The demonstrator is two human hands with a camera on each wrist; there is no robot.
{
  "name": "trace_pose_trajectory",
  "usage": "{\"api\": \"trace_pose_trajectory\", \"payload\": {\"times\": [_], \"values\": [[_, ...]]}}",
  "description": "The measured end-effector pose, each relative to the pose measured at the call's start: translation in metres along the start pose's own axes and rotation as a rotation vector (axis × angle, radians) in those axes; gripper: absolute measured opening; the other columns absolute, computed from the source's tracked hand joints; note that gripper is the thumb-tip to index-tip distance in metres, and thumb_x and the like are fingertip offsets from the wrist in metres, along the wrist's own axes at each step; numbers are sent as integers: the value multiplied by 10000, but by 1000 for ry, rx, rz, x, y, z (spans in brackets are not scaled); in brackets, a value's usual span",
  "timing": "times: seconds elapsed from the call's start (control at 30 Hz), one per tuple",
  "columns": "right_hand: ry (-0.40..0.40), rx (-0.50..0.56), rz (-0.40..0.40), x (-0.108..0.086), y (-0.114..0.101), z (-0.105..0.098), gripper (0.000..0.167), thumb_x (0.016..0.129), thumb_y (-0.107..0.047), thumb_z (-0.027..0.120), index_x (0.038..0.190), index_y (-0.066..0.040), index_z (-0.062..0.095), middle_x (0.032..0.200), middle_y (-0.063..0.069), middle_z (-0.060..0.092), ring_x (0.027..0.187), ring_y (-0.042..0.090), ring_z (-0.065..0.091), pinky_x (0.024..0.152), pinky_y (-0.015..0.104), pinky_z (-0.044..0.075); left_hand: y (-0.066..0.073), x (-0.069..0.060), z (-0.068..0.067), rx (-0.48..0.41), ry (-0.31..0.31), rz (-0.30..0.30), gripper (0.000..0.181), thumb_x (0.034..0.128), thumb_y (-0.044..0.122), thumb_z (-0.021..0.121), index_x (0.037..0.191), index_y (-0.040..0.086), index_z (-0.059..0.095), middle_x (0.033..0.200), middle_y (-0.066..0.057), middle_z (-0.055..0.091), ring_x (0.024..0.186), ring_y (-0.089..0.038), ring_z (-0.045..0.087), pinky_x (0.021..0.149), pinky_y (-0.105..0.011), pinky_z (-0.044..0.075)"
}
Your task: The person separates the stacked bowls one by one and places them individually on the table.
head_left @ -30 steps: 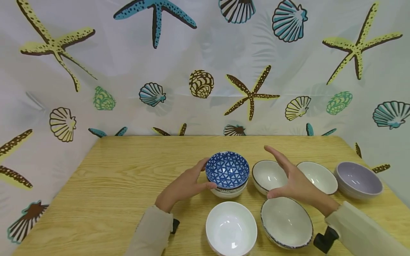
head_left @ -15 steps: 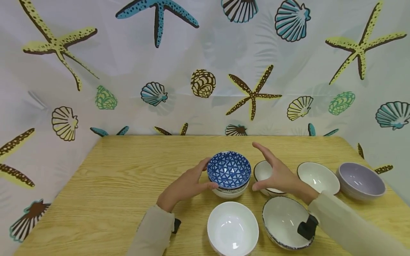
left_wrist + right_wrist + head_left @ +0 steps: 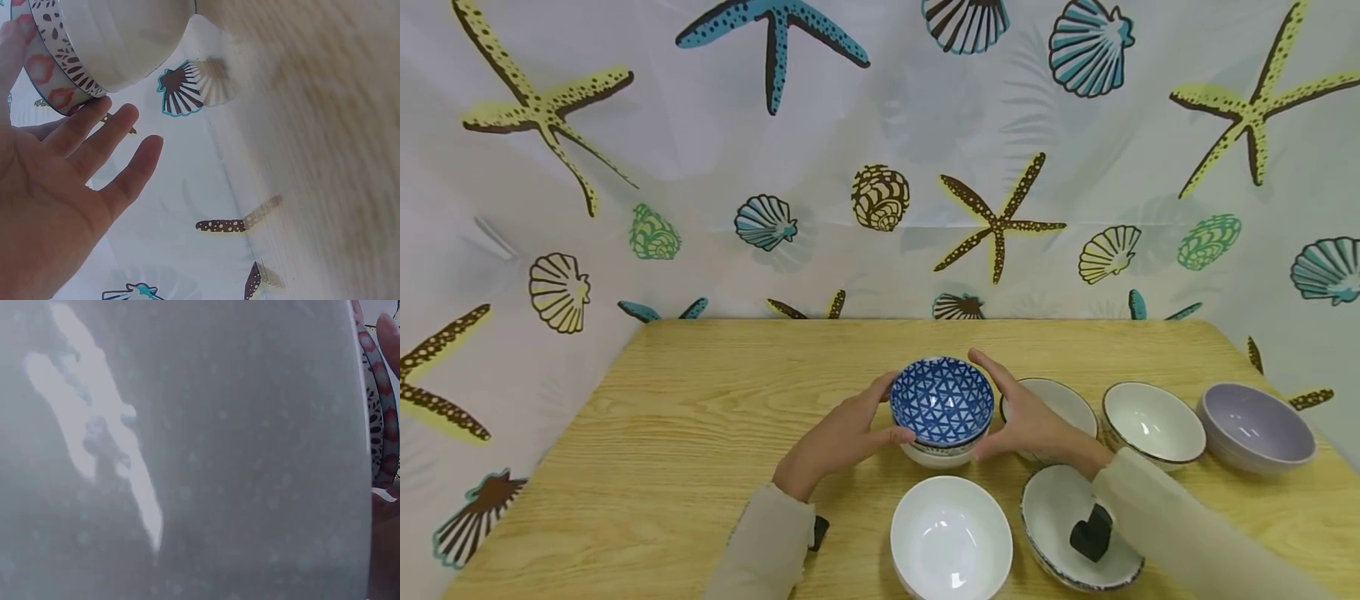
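Note:
A blue bowl [image 3: 942, 402] with white triangles inside tops a stack near the table's middle. Its outside carries a red-flowered band, seen in the left wrist view. Beneath it sit a dark-speckled bowl [image 3: 59, 47] and a plain white bowl [image 3: 131, 44]. My left hand [image 3: 838, 437] holds the blue bowl's left side, thumb in front and index finger behind, the other fingers spread. On the right side, my right hand [image 3: 1030, 425] curves around the stack with thumb and index finger apart; whether it touches the bowl is unclear.
In front stand a white bowl [image 3: 951, 537] and a speckled-rim bowl [image 3: 1052, 517], partly under my right sleeve. Rightward are a dark-rimmed bowl [image 3: 1060, 404], another white bowl [image 3: 1153, 421] and a lilac bowl [image 3: 1258, 425]. A shell-printed cloth [image 3: 820, 150] hangs behind the wooden table [image 3: 662, 467].
My right hand has moved left, from over the dark-rimmed bowl to the right side of the stack. The left hand and the stacked bowls have stayed in place.

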State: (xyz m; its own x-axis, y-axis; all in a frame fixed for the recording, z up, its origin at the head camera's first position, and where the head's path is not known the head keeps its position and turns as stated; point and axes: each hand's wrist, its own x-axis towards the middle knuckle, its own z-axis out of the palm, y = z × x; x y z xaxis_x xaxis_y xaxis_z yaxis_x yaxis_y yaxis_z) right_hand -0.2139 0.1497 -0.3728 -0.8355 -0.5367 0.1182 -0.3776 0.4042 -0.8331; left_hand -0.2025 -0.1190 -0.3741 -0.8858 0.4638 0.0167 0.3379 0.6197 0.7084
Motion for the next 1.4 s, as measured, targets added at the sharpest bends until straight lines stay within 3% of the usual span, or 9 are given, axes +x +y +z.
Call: {"api": "trace_pose_trajectory", "payload": {"times": [0.2,0.4,0.67,1.17,1.4], "values": [[-36,66,13,6,0,7,1257,639,-354,888,1544,-156,38,1572,187,135,1390,460,253,1100,594,274,2,0,-1,6,4,33,800,895,390,635,1510,88,221,1466,-173,420,1345,-343,418,1081,-530,357],[-39,95,33,10,-3,12,1266,627,-290,902,1541,-170,36,1561,189,143,1371,465,281,1072,563,343,3,0,-1,21,10,6,804,892,408,635,1512,103,223,1470,-164,418,1343,-339,421,1075,-532,364],[-35,50,-2,12,0,13,1261,615,-299,909,1538,-127,68,1551,200,161,1373,462,278,1086,581,312,2,0,0,2,-3,-16,815,888,433,634,1515,123,215,1482,-152,404,1349,-338,412,1077,-540,358],[-17,24,33,11,1,12,1232,649,-335,881,1547,-159,57,1565,173,137,1370,446,289,1079,570,328,-1,2,1,-8,4,-35,846,876,444,648,1520,118,207,1488,-118,404,1346,-315,420,1078,-536,360],[-13,24,31,11,3,11,1216,654,-316,874,1548,-172,62,1563,170,144,1366,448,294,1074,572,335,-2,5,2,-18,-3,-30,1007,764,448,761,1524,123,187,1476,-125,415,1340,-315,424,1078,-536,360]]}}
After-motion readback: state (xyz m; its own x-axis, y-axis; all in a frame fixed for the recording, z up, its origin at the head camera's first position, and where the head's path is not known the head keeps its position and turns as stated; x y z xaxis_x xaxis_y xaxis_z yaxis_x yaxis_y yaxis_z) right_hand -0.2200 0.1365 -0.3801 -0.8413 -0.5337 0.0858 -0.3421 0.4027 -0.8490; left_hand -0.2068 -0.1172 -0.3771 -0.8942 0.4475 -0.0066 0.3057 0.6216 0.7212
